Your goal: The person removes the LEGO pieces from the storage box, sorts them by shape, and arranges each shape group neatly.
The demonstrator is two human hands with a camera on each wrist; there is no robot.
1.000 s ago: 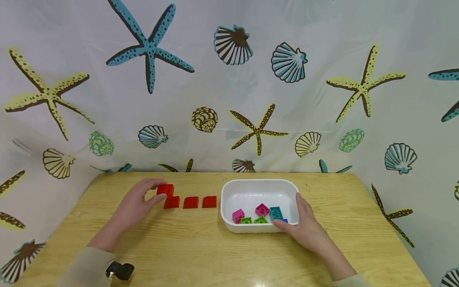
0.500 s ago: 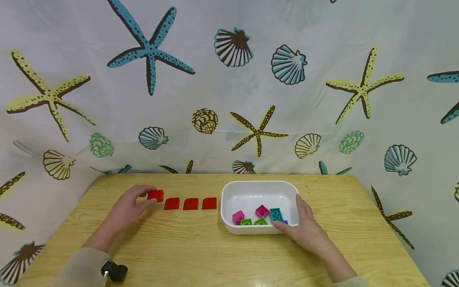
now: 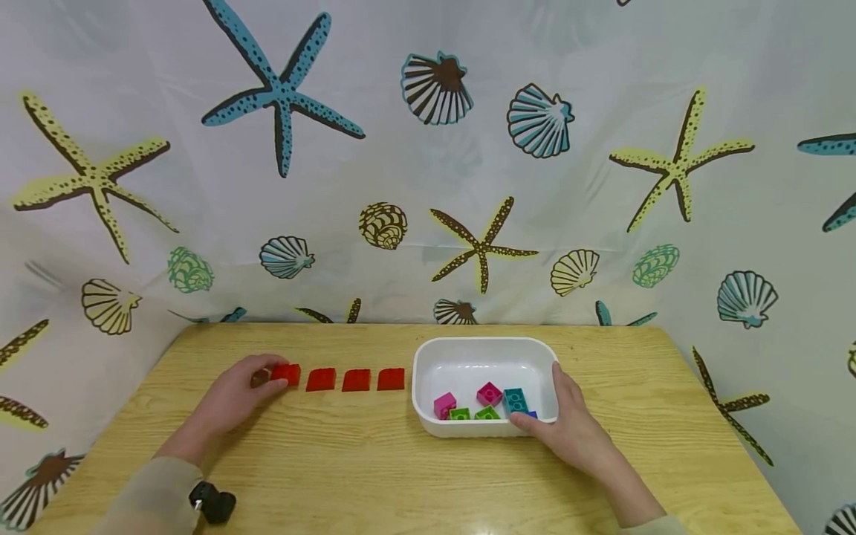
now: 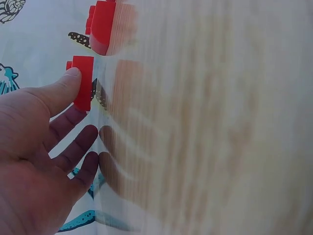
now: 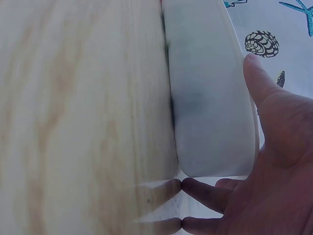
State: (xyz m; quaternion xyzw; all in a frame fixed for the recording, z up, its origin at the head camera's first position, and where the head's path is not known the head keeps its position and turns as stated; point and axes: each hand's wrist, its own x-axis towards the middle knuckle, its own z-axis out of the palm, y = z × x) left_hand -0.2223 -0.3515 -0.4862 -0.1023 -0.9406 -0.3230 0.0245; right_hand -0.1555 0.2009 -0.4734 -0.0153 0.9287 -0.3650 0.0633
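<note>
My left hand [image 3: 234, 394] pinches a red toy building brick [image 3: 286, 374] between thumb and fingers at the left end of a row. In the left wrist view, the thumb presses that brick's near face, and a neighbouring red brick [image 4: 102, 29] stands apart above it. Three red bricks [image 3: 357, 380] continue the row to the right, with small gaps between them. At the row's right end is a white plastic tub [image 3: 468, 429]. My right hand [image 3: 571, 435] holds the tub's right front corner, its thumb on the front rim and its fingers along the right side.
Inside the tub lie two pink bricks [image 3: 490, 394], two green bricks [image 3: 487, 412], a teal brick [image 3: 515, 400] and a partly hidden blue brick [image 3: 532, 416]. The wooden table [image 3: 401, 483] ends at a patterned curtain [image 3: 334, 186] behind and at both sides.
My left hand has carried its red brick left and down, from above the leftmost brick of the row to the table beside it. The right hand and tub have stayed put.
</note>
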